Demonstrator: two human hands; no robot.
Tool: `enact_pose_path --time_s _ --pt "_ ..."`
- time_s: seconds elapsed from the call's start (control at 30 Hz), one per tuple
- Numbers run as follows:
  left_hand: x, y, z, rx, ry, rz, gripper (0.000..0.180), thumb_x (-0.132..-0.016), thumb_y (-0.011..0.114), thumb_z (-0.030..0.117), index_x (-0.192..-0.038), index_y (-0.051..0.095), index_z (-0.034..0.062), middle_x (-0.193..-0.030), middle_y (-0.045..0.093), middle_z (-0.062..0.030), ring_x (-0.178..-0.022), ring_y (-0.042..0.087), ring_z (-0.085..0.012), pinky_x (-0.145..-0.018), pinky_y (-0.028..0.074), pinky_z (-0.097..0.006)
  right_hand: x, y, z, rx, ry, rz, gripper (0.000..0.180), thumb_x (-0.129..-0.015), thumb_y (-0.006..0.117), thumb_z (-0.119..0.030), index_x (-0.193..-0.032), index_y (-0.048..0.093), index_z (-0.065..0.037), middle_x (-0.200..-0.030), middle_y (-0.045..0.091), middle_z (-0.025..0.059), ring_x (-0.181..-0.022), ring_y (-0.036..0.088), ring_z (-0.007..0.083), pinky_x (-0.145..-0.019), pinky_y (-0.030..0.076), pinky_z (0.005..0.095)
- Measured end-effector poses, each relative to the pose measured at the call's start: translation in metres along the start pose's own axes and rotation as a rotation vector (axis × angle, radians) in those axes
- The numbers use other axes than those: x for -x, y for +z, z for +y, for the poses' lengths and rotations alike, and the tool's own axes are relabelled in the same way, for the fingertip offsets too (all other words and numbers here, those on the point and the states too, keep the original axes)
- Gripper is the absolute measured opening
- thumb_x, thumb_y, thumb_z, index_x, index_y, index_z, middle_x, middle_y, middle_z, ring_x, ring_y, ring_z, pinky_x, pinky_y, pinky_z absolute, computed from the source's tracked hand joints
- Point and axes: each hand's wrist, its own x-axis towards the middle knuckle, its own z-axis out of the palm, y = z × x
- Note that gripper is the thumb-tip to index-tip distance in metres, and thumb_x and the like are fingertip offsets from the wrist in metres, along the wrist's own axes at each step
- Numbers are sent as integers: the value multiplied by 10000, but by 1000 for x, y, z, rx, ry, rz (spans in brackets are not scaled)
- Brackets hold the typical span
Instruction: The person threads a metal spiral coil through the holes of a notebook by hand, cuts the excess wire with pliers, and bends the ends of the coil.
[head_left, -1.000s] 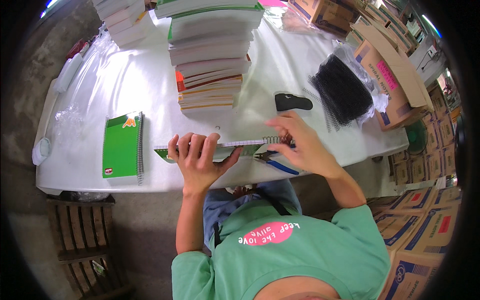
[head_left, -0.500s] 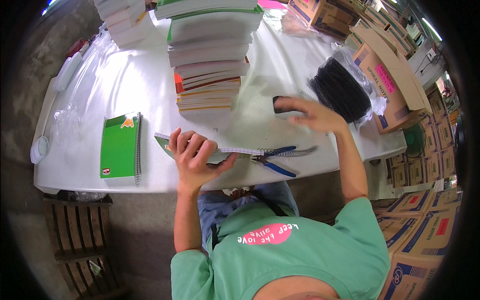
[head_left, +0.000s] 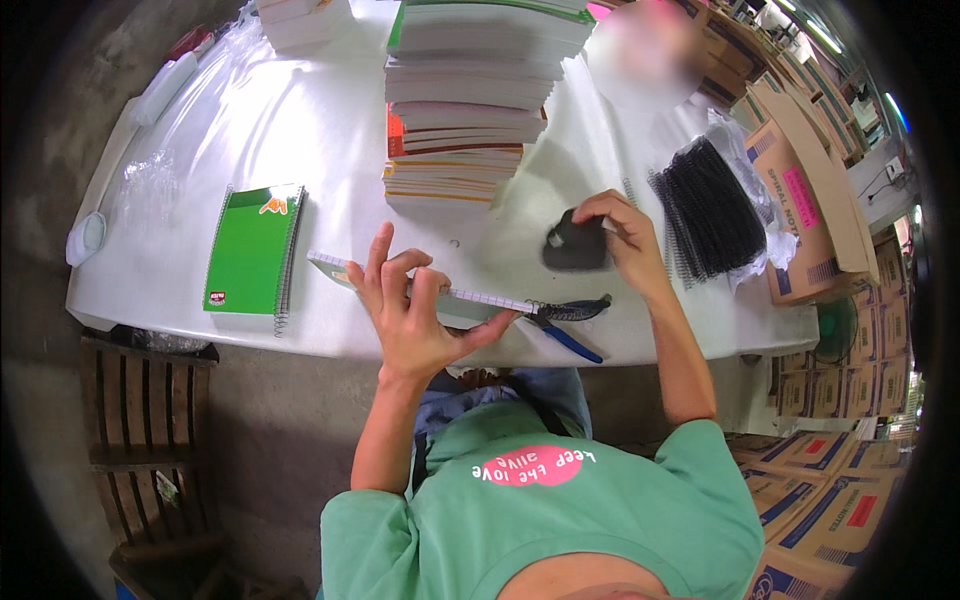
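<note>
- The white table [head_left: 300, 120] had its near edge right in front of the person, and the notebook [head_left: 440, 300] they were working on lay close along that edge, so not much spare room on the near side. Plenty of bare tabletop to the left though, between it and a green spiral notebook [head_left: 250, 250].
- Behind it stood a tall stack of notebooks [head_left: 465, 100], so going straight back was blocked.
- The notebook lay flat with its long axis running left to right, roughly following the table edge, the punched strip facing away from the person.
- Left hand [head_left: 410, 320] rested on it palm down, fingers spread and partly lifted, thumb stretched out to the right. Pressing, not gripping.
- Right hand [head_left: 620, 240] was reached out further back, curled loosely over a small dark pad-like thing [head_left: 572, 245]; fingers touching it.
- Blue-handled pliers [head_left: 565, 325] lay just beside the notebook's right end, near the black spiral coils [head_left: 710, 205].
</note>
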Motion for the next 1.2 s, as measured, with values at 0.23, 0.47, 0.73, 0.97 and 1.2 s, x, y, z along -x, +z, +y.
enact_pose_path --time_s 0.23,0.47,0.73,0.97,1.2 --pt "-4 3 4 67 -27 31 504 -501 864 365 -691 473 112 -912 477 -48 -1275 374 -392 -1037 172 -568 -7 38 -8 -23 104 -383 251 -617 722 23 -867 699 22 -902 673 159 -872 652 240 -805 509 351" --pt "-3 -4 -1 34 -21 -74 544 -484 888 389 -744 503 104 -887 514 -68 -1194 458 -326 -1070 166 -527 -17 40 -17 9 -150 -293 231 -612 700 22 -842 711 12 -906 686 161 -844 663 247 -780 513 335" --pt "-3 -1 0 130 -73 -38 898 -464 894 459 -1151 450 87 -771 529 -51 -1143 492 -297 -1092 107 -538 -30 50 -18 -36 -11 -156 315 -613 622 85 -894 714 -24 -861 697 137 -801 667 204 -744 510 311" --pt "-26 -31 -10 -121 -151 -107 778 -358 896 457 -960 555 100 -951 510 -49 -1151 438 -285 -1040 155 -541 -37 60 -16 22 154 -132 232 -647 648 52 -867 712 17 -852 699 147 -840 666 200 -756 510 299" --pt "-23 -27 -36 139 -66 20 647 -295 908 363 -618 459 26 -860 431 -73 -892 436 -272 -692 410 -388 -46 80 -29 104 44 -205 254 -664 656 104 -889 713 3 -880 703 118 -817 661 194 -766 510 296"
